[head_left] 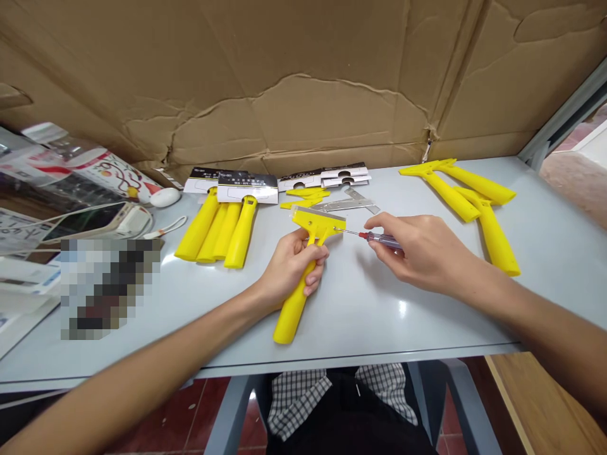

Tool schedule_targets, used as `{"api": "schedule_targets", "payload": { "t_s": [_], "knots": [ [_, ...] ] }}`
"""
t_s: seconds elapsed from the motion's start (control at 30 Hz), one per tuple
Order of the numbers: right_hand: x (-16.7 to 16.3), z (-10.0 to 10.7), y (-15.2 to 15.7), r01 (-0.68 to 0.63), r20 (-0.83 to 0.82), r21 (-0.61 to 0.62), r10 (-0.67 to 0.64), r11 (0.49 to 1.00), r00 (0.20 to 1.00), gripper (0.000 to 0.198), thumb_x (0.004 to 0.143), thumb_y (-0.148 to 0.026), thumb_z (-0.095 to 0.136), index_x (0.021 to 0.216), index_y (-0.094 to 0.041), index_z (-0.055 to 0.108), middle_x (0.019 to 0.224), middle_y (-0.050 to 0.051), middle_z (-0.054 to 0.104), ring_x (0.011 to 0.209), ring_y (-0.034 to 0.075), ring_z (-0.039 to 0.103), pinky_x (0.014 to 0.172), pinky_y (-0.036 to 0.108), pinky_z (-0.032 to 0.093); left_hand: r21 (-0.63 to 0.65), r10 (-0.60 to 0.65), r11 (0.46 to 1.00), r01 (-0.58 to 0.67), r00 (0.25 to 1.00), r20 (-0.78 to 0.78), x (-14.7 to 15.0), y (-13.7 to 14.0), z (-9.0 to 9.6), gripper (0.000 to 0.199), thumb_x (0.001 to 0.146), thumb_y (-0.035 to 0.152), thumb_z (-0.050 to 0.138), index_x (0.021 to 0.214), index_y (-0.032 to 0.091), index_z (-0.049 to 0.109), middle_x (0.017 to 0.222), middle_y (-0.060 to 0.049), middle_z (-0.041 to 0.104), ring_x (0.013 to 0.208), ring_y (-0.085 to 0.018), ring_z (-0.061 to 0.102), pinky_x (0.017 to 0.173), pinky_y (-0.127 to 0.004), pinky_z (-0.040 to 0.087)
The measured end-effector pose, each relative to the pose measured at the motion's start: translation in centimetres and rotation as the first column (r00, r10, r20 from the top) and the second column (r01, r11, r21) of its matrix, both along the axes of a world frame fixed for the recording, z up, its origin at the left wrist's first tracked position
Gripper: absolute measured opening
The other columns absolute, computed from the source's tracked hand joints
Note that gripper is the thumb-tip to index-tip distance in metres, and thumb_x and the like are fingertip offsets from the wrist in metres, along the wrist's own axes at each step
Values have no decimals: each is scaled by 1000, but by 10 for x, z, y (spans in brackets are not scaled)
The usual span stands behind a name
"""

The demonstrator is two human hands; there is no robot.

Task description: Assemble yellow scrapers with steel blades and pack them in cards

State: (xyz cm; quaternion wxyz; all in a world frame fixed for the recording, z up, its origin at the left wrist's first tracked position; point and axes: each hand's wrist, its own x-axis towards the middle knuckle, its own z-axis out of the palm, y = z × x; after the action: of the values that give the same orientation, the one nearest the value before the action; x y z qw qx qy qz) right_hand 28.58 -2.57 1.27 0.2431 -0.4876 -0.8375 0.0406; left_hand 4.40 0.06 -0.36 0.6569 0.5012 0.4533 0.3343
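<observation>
My left hand point(296, 264) is wrapped round the neck of a yellow scraper point(294, 309), its handle pointing down toward me. A metal blade runs along the top of its head, and two small screws show on it. Between the fingers of my right hand point(417, 249) is a screwdriver point(386, 240) with a clear purplish handle and a red collar. Its thin shaft points left, and the tip meets the scraper head at the right-hand screw. Just behind the head lie flat yellow plastic pieces point(303, 201) and several metal blades point(346, 205).
Several yellow scraper handles with card headers point(247, 188) lie at left; more yellow scrapers point(455, 189) lie at right. Folded cards point(345, 174) are at the back, before a cardboard wall point(332, 120). A bottle point(95, 167), a phone point(90, 222) and a white cable crowd the left side.
</observation>
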Motion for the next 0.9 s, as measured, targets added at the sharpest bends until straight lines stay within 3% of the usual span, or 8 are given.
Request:
{"api": "schedule_targets", "payload": {
  "t_s": [0.13,0.27,0.4,0.57,0.9],
  "knots": [
    [2,-2,3,-61,-107,88,70,994,992,19,101,-20,59,112,-19,74,104,7,80,79,19,73,72,32,51,-11,3,1000,-3,1000,13,0,-1,0,29,74,31,75,81,22,48,50,10,51,31,-6,40,29,-20,32],
    [3,-3,4,-77,-126,180,100,981,987,20,103,-21,59,112,-19,77,96,6,79,76,18,72,70,31,52,-15,2,1000,-2,1000,19,-1,-1,0,30,74,32,76,81,22,48,51,9,51,31,-6,40,29,-20,33],
    [3,-2,3,-81,-131,178,105,981,986,21,97,-21,67,116,-19,75,101,6,81,78,19,75,71,32,55,-27,8,1000,-8,1000,25,-1,-1,0,32,74,31,76,80,22,47,52,9,52,31,-6,41,29,-20,34],
    [4,1,3,-54,-101,185,74,981,992,12,98,-20,63,103,-20,75,94,2,82,77,18,77,68,30,54,-37,11,999,-10,999,36,-1,-1,0,31,74,30,77,82,22,48,54,9,53,31,-6,41,29,-20,34],
    [5,1,5,-51,-111,196,74,979,991,18,99,-19,61,106,-20,77,92,3,76,69,15,67,66,29,49,-48,24,999,-22,998,53,-1,0,-2,32,75,29,77,81,22,47,56,8,55,32,-5,42,29,-19,35]
  ]
}}
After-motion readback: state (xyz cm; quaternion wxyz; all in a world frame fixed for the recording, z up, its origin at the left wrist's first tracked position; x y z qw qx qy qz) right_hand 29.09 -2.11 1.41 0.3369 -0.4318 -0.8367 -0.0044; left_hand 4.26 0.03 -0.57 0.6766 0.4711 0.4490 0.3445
